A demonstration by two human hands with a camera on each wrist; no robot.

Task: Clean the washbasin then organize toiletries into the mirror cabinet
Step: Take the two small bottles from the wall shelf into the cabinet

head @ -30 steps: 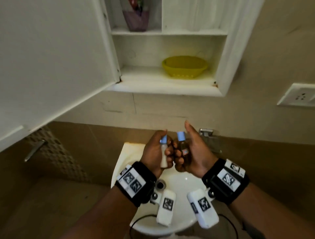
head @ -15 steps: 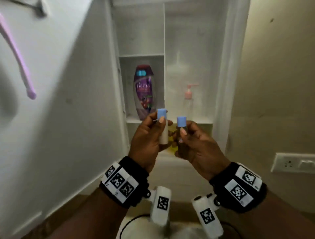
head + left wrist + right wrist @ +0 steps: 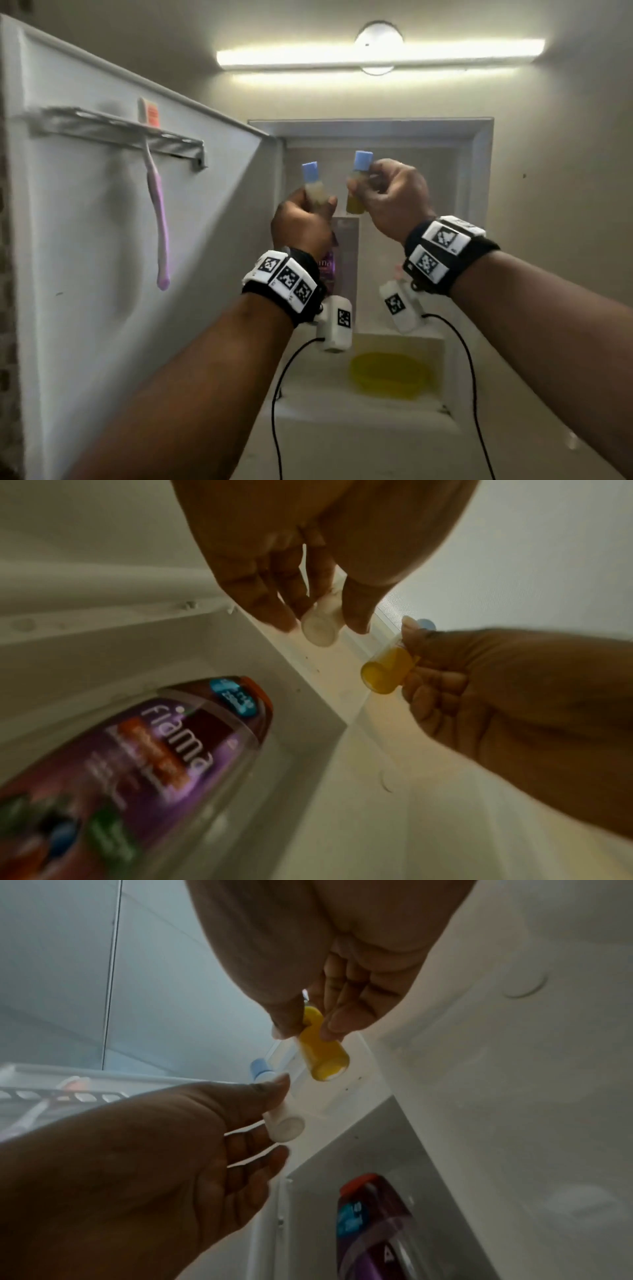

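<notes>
My left hand (image 3: 308, 212) grips a small white bottle (image 3: 314, 186) with a blue cap, held upright in front of the top shelf of the open mirror cabinet (image 3: 479, 164). Beside it my right hand (image 3: 383, 192) pinches a small yellow bottle (image 3: 356, 195) with a blue cap at about the same height. From the left wrist view the white bottle (image 3: 320, 627) shows its base between my fingers, and the yellow bottle (image 3: 387, 669) lies to the right. The right wrist view shows the yellow bottle (image 3: 322, 1053) above the white bottle (image 3: 286, 1123).
A purple body wash bottle (image 3: 164, 753) stands on the middle shelf below my hands. A yellow bowl (image 3: 387, 375) sits on the bottom shelf. The cabinet door (image 3: 102, 240) hangs open at left, with a pink toothbrush (image 3: 159, 219) hanging from its metal rack (image 3: 113, 135). A tube light (image 3: 376, 54) glows above.
Both hands have risen with their bottles from above the washbasin to the cabinet's top shelf level. My view has tilted upward, and the basin has left the frame.
</notes>
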